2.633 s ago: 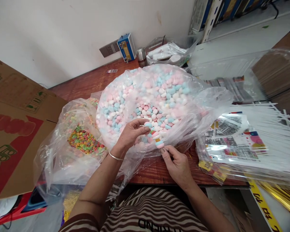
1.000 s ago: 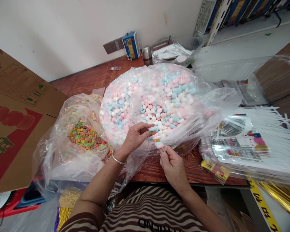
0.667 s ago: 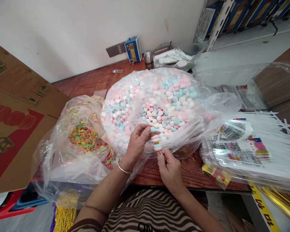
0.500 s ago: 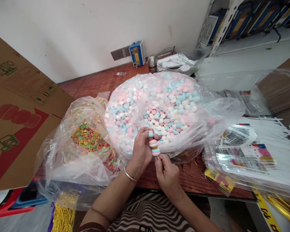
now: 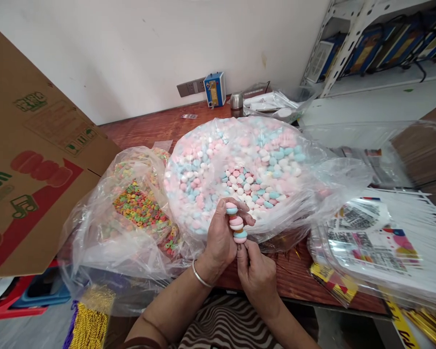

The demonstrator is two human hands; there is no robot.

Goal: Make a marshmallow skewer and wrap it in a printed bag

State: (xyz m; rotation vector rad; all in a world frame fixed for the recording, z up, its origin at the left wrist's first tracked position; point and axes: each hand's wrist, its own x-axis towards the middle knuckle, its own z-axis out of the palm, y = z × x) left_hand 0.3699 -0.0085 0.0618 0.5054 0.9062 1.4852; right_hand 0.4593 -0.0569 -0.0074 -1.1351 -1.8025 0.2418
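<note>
The left hand point(image 5: 221, 232) is closed around a short stack of pink, white and blue sweets point(image 5: 235, 224) threaded upright on a stick, fingers wrapped over the top piece. The right hand point(image 5: 256, 271) pinches the stick's lower end, just below the lowest sweet. The stack sits at the near edge of the big clear bag of pastel sweets point(image 5: 247, 165), over the near edge of the tabletop point(image 5: 160, 126). A risk: with too hard a push the soft pieces may split or the stick may snap. A loose pinch could let pieces slide off and fall off the near edge. The bag of coloured rings point(image 5: 138, 208) lies to the left.
</note>
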